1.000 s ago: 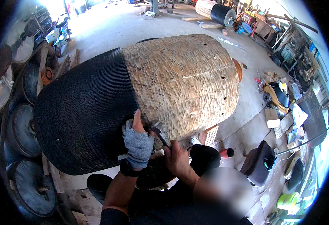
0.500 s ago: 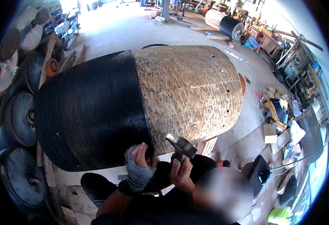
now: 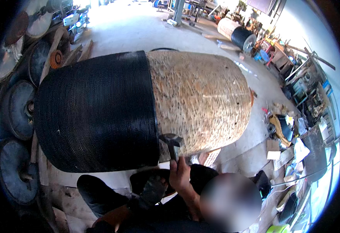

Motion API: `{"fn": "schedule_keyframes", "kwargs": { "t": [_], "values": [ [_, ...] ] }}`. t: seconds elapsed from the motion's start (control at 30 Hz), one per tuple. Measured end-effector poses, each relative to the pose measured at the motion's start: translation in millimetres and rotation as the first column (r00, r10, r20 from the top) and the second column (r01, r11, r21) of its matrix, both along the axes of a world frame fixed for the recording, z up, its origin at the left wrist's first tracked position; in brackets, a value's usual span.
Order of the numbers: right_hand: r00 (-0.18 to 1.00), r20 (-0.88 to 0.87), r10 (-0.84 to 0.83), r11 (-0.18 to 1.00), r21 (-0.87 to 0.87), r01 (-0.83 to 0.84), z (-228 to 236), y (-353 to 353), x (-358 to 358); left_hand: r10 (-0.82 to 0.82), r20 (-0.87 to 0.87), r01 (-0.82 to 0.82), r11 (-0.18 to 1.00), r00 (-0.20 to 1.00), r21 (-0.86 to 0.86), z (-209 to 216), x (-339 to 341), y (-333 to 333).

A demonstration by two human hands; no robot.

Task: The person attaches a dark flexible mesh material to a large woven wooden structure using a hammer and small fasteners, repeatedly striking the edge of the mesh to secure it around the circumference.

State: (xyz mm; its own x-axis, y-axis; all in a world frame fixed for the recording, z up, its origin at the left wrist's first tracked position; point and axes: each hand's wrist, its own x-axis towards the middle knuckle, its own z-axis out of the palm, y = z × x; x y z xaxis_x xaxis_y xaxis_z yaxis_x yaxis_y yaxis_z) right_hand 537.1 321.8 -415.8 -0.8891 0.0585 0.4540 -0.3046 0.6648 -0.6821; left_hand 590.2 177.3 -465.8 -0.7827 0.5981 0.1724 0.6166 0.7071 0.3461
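Note:
A big drum lies on its side before me. Its left part (image 3: 96, 112) is covered in black, finely ridged windings; the right part (image 3: 201, 93) is bare, pitted, brown wood-like surface. My right hand (image 3: 180, 174) grips a hammer (image 3: 174, 144) by its handle, the head raised in front of the drum's lower side, close to the edge of the black covering. My left hand (image 3: 153, 190), in a grey glove with bare fingertips, is low between my knees, beside a dark round shape. Its fingers look curled; shadow hides whatever they hold.
Large dark discs (image 3: 21, 110) stand along the left, beside wooden beams (image 3: 49, 54). A smaller drum (image 3: 241, 38), also part black, lies at the far right. Cardboard, cloth and scraps (image 3: 280, 132) litter the floor on the right. A brick-like block (image 3: 209, 158) sits under the drum.
My left hand has dropped from the drum's lower edge to between my knees. My right hand has moved slightly left with the hammer, whose head has turned and risen a little.

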Motion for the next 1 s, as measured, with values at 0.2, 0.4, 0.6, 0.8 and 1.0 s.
{"fn": "schedule_keyframes", "kwargs": {
  "t": [0.2, 0.4, 0.6, 0.8, 1.0],
  "values": [
    [0.994, -0.105, 0.009, 0.859, -0.509, -0.061, 24, -11, 16, 0.054, -0.133, -0.063, 0.996, 0.99, -0.068, -14, 6, 7],
    [0.912, 0.409, 0.02, 0.939, -0.321, 0.123, 82, -26, 11, -0.004, -0.129, -0.011, 0.993, 0.992, -0.115, 2, 4, 3],
    [0.999, -0.037, -0.035, 0.952, -0.305, 0.022, 48, -12, 11, 0.049, -0.219, -0.066, 0.995, 0.975, -0.072, 8, -4, 8],
    [0.977, 0.21, -0.029, 0.98, -0.189, 0.07, 44, -13, 17, 0.109, -0.332, -0.102, 0.994, 0.937, 0.038, -21, 7, 3],
    [0.937, -0.348, 0.037, 0.994, -0.087, -0.071, 46, -5, 0, 0.124, -0.244, -0.14, 0.989, 0.962, -0.051, -3, 6, 6]
  ]
}}
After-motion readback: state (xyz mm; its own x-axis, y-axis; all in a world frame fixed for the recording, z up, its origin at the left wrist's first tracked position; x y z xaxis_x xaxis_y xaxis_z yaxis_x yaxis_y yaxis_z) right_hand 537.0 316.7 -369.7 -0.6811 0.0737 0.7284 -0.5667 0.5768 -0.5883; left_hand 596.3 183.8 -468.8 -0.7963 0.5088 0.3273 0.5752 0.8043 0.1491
